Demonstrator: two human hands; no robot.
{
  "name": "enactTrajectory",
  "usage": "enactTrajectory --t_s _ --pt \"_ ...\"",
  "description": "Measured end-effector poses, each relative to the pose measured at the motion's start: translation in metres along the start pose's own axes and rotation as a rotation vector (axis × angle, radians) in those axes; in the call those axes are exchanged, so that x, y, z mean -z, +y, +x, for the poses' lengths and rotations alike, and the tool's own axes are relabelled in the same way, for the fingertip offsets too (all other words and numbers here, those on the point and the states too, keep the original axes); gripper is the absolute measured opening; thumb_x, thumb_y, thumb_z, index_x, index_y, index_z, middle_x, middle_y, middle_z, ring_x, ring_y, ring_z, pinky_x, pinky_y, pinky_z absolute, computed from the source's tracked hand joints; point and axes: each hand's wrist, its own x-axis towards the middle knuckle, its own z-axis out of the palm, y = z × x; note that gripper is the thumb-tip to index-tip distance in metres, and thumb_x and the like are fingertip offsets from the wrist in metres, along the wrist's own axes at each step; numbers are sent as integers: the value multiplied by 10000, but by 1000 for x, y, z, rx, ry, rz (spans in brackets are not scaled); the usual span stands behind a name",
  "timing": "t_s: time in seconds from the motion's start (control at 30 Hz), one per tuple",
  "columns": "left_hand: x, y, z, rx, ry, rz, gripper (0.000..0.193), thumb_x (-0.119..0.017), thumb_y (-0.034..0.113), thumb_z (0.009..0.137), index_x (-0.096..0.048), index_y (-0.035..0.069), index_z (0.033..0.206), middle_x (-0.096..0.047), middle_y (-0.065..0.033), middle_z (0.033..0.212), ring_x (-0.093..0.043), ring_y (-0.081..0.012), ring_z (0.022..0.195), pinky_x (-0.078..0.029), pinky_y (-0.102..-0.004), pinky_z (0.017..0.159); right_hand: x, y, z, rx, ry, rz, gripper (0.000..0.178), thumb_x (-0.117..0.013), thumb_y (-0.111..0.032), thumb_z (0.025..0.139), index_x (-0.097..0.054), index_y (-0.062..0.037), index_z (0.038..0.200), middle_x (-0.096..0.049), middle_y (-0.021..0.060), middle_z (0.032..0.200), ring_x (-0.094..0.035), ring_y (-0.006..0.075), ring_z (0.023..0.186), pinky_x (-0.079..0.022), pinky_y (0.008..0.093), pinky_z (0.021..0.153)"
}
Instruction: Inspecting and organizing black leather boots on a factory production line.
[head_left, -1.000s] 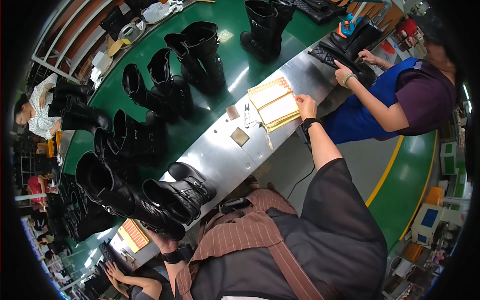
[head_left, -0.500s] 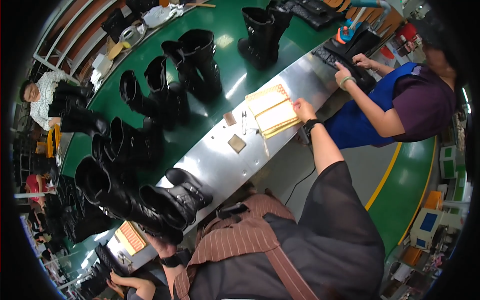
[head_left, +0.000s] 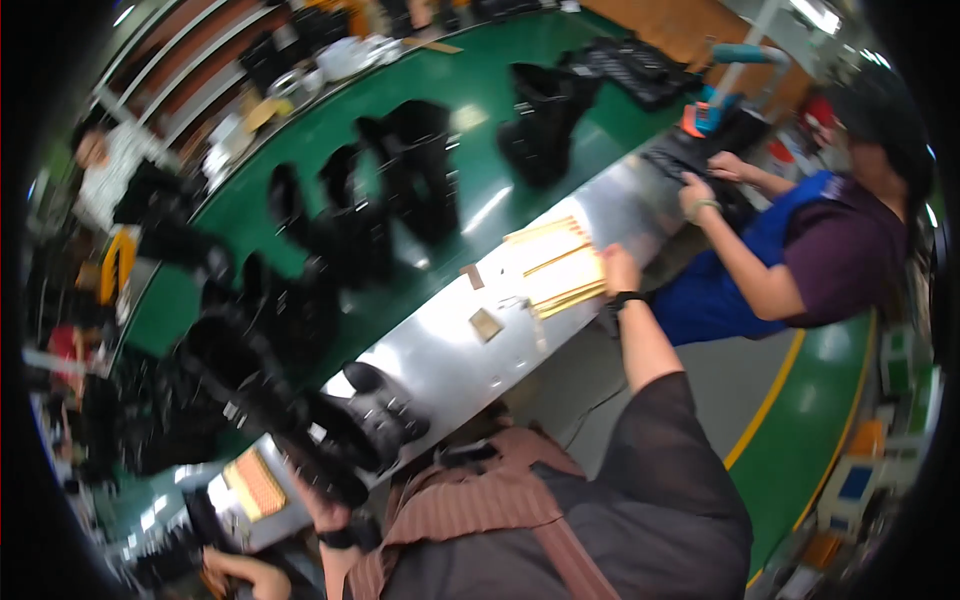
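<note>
My right hand is closed at the right edge of a stack of yellow sheets, its fingertips pinching that edge. The stack lies on the metal strip of the table, washed out by glare. Left of it lie a pair of small thread snips and two small brown pads, one nearer and one farther. At lower left my left hand grips a tall black boot by its lower part, fingers partly hidden behind it. Another black buckled boot stands just right of it.
Several black boots stand on the green tabletop. A second yellow sheet lies at lower left. A co-worker in a blue apron handles black footwear at right; other people work at the left and lower left.
The whole view has shifted, so the table and boots sit lower and slightly right, and the picture is blurrier. Both hands keep their places at the sheets and the boot.
</note>
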Motion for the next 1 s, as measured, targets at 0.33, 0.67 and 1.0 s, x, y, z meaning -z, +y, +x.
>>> enactTrajectory --t_s 0.33,0.67,1.0 --pt "-30 21 2 82 -211 -70 598 -436 465 986 -400 30 1395 -531 -154 1347 -548 -278 1208 -439 -404 1047 212 -336 -202 791 -760 1222 73 -509 -60 971 -480 -8 1014 -513 173 1288 -592 68 721 -507 221 678" --pt "-23 22 -9 93 -261 -58 610 -424 473 987 -392 21 1395 -525 -183 1339 -557 -286 1196 -457 -409 1029 203 -392 -267 945 -842 1028 106 -504 36 947 -438 -8 1017 -611 142 980 -626 118 749 -526 241 734" --pt "25 10 36 133 -258 -24 643 -417 511 981 -445 -4 1365 -568 -161 1300 -595 -256 1148 -475 -388 1007 160 -419 -312 878 -822 1120 270 -656 -30 872 -483 -18 1079 -644 58 797 -631 96 677 -489 225 606"
